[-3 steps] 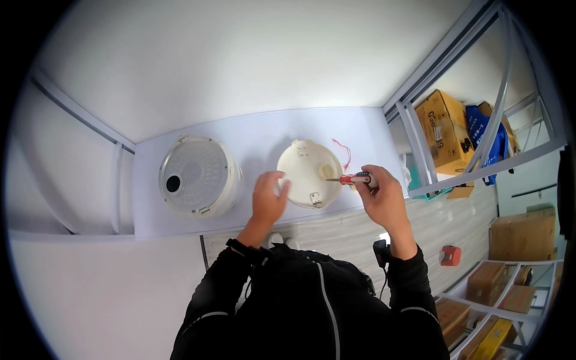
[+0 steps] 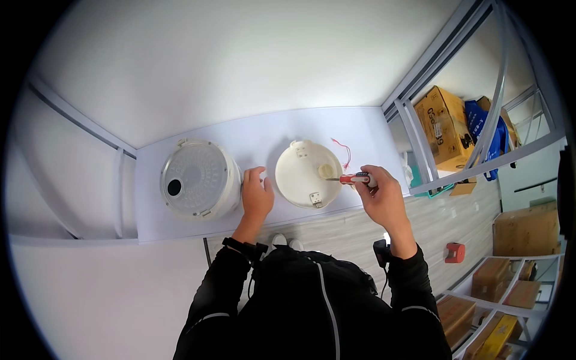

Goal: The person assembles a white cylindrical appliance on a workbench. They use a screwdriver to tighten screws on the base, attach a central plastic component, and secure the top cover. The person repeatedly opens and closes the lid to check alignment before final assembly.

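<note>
My right hand (image 2: 383,195) grips a screwdriver (image 2: 358,178) with a red, white and dark handle. Its shaft points left, over the right part of a round, shallow cream plastic cover (image 2: 299,177), near a pale round piece (image 2: 326,172). Whether the tip touches anything I cannot tell. My left hand (image 2: 257,198) holds nothing, fingers a little apart, in the gap between the cover and a white round appliance body (image 2: 235,195). That body has a grey patterned disc (image 2: 195,174) on top with a dark round hole.
Red thin wires (image 2: 347,155) lie on the white table (image 2: 258,129) right of the cover. A metal frame (image 2: 420,147) borders the table's right end. Beyond it are a cardboard box (image 2: 444,126) and a blue bag (image 2: 491,135). A red stool (image 2: 455,252) stands on the floor.
My left hand has moved left, off the cover's left rim toward the white appliance body. The right hand and the screwdriver have stayed almost in place.
</note>
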`<action>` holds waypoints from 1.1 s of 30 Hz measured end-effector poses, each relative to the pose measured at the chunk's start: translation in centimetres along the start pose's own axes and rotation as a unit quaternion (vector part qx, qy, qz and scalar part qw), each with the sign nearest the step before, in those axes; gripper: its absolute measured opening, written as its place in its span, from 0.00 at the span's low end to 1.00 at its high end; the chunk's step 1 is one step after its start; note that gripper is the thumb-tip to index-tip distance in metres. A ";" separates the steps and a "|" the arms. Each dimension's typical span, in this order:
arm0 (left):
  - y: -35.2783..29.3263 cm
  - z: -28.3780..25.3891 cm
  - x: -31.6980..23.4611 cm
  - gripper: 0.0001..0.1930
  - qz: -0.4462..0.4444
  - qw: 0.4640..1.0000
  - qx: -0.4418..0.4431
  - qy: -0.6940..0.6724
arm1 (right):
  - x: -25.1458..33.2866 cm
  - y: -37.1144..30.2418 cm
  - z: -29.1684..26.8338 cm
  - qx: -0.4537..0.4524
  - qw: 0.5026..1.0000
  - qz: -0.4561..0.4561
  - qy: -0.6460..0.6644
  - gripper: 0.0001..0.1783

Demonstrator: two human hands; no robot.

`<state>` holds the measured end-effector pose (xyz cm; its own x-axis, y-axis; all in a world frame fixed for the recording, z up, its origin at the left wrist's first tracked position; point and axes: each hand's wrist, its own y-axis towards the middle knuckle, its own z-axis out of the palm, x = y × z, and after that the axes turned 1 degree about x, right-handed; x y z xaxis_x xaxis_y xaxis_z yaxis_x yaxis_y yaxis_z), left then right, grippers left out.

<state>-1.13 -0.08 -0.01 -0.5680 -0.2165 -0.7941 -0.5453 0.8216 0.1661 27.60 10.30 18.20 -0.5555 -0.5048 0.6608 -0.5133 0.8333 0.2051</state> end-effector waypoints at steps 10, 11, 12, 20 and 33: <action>0.3 2.6 1.7 0.10 -0.079 0.966 0.090 0.229 | -0.9 -1.4 -0.2 -0.006 0.999 -0.014 0.036 0.18; 0.2 2.5 2.5 0.09 -0.071 0.966 0.088 0.233 | -0.7 -1.5 -0.3 -0.004 0.999 -0.011 0.038 0.18; 0.3 2.4 2.7 0.09 -0.063 0.966 0.090 0.235 | -0.7 -1.6 -0.3 -0.006 0.999 -0.012 0.038 0.18; -0.2 2.0 -1.0 0.07 -0.026 0.995 -0.003 0.099 | -1.2 -2.7 -1.2 -0.009 0.999 -0.007 0.042 0.18; -1.7 1.1 -7.5 0.03 -0.275 0.678 0.243 -0.637 | -2.4 -4.2 -1.1 -0.111 0.942 -0.105 0.300 0.17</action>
<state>4.74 0.72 5.03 0.8007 -0.1837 -0.5703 -0.0162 0.9448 -0.3271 31.84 8.25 16.49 0.0472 -0.5000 0.8648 -0.3848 0.7898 0.4776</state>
